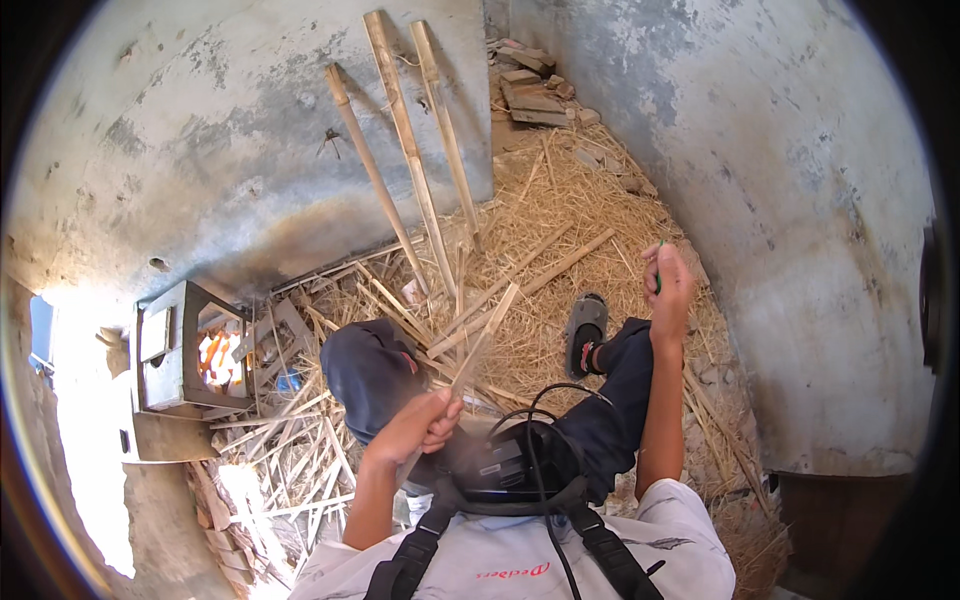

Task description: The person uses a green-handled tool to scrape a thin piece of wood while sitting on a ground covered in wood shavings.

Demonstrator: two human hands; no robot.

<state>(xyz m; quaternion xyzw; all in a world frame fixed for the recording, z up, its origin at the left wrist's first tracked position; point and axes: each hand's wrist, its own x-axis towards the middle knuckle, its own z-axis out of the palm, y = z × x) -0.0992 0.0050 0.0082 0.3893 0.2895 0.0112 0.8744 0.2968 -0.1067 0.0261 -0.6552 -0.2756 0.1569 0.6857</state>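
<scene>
My left hand [415, 428] is closed around a split bamboo strip [483, 345], which slants up and away to the right in front of my left knee. Out to the right, above the straw, my right hand [672, 285] is raised with its fingers curled. A narrow green thing [659, 268] shows between those fingers, too small and covered to name. Under the strip's far end, more bamboo pieces [395, 312] lie in a loose heap on the straw [540, 345].
Three long bamboo poles [405, 130] lean against the wall [240, 110] ahead. At left stands a box-like frame [185, 345] with a bright orange glow inside, and split sticks [290, 450] are scattered beside it. Bricks [535, 90] are piled in the far corner. A wall [800, 220] closes the right side.
</scene>
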